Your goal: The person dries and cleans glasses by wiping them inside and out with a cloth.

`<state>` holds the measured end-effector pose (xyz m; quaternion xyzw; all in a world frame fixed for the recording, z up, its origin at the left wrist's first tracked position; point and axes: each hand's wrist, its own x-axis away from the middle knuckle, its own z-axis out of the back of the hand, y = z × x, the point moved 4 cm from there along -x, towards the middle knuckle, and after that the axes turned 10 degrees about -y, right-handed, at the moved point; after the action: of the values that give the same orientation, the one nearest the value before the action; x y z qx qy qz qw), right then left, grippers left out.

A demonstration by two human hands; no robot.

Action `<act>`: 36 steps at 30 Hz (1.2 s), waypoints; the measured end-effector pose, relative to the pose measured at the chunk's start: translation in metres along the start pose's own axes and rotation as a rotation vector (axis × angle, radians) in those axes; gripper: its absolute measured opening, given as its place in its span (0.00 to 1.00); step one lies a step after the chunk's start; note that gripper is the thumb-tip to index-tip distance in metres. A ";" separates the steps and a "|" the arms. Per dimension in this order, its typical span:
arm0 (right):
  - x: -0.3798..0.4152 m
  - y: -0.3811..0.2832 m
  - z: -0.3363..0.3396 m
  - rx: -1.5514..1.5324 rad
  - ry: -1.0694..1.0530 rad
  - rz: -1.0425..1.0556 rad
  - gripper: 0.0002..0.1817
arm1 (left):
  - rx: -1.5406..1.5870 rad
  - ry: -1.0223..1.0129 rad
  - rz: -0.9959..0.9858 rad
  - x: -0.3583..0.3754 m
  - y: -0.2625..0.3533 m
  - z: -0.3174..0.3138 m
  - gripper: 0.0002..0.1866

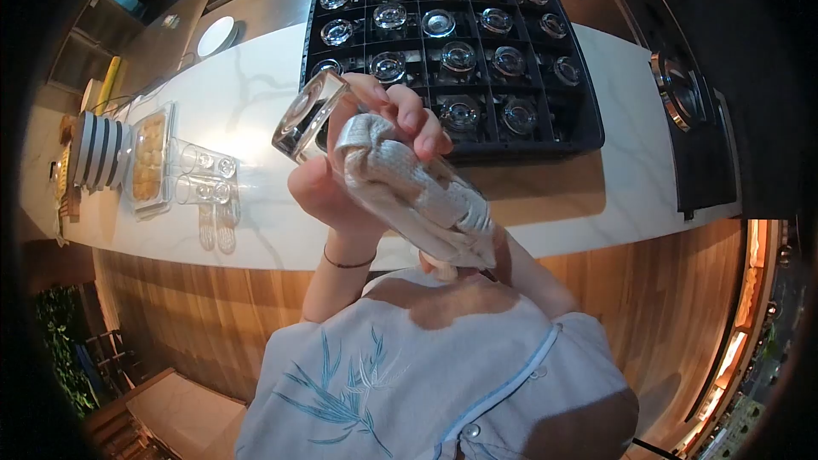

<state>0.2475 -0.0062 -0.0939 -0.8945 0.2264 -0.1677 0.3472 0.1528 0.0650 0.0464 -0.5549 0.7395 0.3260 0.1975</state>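
Observation:
A clear drinking glass (308, 116) with a thick base is tilted in front of my chest, base to the upper left. My left hand (341, 183) is closed round it, the thumb below and the fingers over the top. A white knitted cloth (400, 179) appears to be stuffed inside the glass and bunches out towards my chest. At the cloth's lower end, my right hand (429, 264) grips it, mostly hidden behind the fabric. Just beyond my hands stands a black compartment rack (588, 132) with many upside-down glasses (458, 57) in its cells.
On the white marble counter (256, 132), two clear glasses (203, 190) lie on their sides at left. Beside them are a clear box of round yellowish items (150, 158) and striped stacked dishes (100, 151). A metal appliance (673, 89) stands right.

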 end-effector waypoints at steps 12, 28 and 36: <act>0.024 -0.100 -0.042 0.776 0.727 0.763 0.11 | -0.315 0.229 -0.093 0.014 0.005 0.011 0.22; 0.019 -0.081 -0.009 0.114 0.223 0.482 0.37 | -0.114 0.137 -0.022 0.009 0.007 0.010 0.27; 0.007 -0.039 -0.005 -0.108 -0.004 0.250 0.25 | -0.152 -0.016 0.042 0.004 0.007 0.007 0.29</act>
<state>0.2629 0.0128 -0.0627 -0.8769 0.3443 -0.1089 0.3171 0.1446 0.0683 0.0412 -0.5500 0.7226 0.3896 0.1538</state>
